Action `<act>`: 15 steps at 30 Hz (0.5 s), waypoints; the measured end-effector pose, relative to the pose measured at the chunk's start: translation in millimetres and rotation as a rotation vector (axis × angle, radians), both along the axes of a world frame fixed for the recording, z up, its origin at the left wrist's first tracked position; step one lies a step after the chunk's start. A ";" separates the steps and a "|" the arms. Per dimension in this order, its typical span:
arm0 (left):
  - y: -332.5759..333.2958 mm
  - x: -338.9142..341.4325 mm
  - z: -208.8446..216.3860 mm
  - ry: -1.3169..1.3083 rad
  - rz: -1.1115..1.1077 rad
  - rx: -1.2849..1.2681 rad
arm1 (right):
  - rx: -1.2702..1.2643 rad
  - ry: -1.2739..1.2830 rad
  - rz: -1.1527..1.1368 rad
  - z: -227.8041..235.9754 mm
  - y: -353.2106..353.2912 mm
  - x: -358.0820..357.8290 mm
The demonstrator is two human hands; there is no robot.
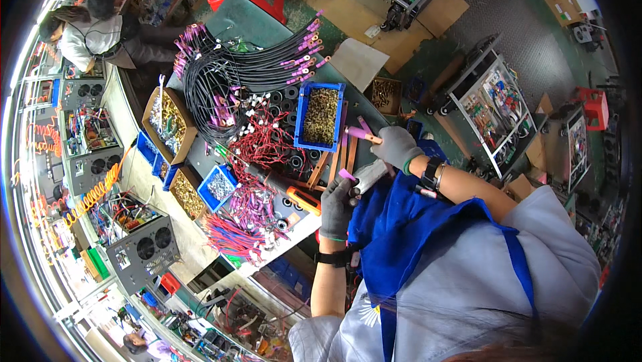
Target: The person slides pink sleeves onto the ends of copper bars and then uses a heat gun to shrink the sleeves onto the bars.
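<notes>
My right hand (pixel 400 149), in a grey glove, pinches a copper cable lug with a purple sleeve (pixel 360 133) and holds it out over the table's edge. My left hand (pixel 336 205), also gloved, is closed near my blue apron (pixel 408 218). A small pink-purple sleeve (pixel 347 174) sticks up from its fingertips; the rest of that piece is hidden. Between the hands lies a pale grey, rounded piece (pixel 372 176) whose kind I cannot make out. A screwdriver-like tool with an orange and black handle (pixel 302 200) rests beside my left hand.
A blue bin of small brass parts (pixel 319 116) stands before my hands, with copper bars (pixel 342 156) beside it. Black cables with purple-sleeved lugs (pixel 221 81) cover the far table. Red wires (pixel 264 136) and boxes of fasteners (pixel 170 124) lie left. Another person (pixel 100 37) sits far left.
</notes>
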State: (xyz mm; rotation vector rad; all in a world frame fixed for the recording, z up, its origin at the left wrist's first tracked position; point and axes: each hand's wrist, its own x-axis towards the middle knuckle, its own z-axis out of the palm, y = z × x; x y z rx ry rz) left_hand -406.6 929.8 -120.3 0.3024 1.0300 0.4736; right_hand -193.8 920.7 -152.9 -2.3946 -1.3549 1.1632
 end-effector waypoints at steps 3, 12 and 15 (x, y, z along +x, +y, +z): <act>1.8 0.2 2.6 0.054 0.003 0.030 | 0.104 -0.028 -0.015 3.1 -3.0 1.8; 4.8 -2.1 7.3 0.031 0.012 0.084 | 0.127 -0.220 0.033 1.4 -1.2 -2.9; 6.1 -2.0 8.9 -0.003 -0.002 0.121 | 0.160 -0.083 -0.049 1.9 1.3 6.4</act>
